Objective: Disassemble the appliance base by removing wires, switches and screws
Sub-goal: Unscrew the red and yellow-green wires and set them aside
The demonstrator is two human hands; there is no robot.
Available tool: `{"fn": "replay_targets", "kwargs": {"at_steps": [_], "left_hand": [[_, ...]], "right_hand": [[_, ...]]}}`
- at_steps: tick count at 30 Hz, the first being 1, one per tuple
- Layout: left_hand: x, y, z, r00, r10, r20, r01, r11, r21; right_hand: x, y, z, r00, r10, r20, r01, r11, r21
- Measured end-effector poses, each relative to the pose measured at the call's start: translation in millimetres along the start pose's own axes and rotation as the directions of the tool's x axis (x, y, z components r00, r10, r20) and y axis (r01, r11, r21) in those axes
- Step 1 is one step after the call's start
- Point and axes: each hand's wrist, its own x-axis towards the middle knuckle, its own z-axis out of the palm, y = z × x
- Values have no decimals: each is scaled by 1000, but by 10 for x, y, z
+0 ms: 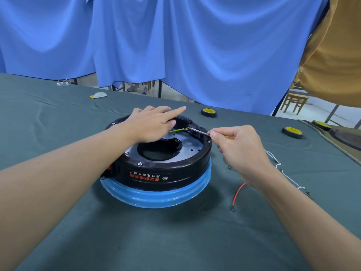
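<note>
The round black appliance base (pixel 156 171) with a blue lower rim lies upside down on the table's middle. A grey metal plate (pixel 187 145) with a central hole covers its inside. My left hand (pixel 150 124) rests on the base's far left rim, fingers straight, index finger pointing right. My right hand (pixel 240 147) grips a screwdriver (pixel 198 131) with a yellow handle. Its tip meets the terminal of a green-yellow wire (pixel 175 130) at the base's far right inner wall.
A red wire (pixel 237 194) and a white wire (pixel 281 169) lie loose on the green cloth (pixel 58 118) right of the base. Three yellow-topped tape rolls (pixel 208 112) (pixel 292 132) (pixel 320 125) sit at the back right. Blue curtains hang behind.
</note>
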Motion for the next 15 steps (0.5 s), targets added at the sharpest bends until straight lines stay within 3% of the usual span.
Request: {"fn": "replay_targets", "kwargs": {"at_steps": [5,9,15], "left_hand": [[-4,18,10,980,-185,69,184,983,22],[-22,56,-46,979,-186,79,182,982,56],[-53,71,-57,981,-176,83,170,983,72]], "right_hand": [[23,20,2,1000,-12,10,13,999,-39],[59,-26,-18,999,-13,51,14,999,-31],[178,-84,-95,982,109,155,-130,982,136]]}}
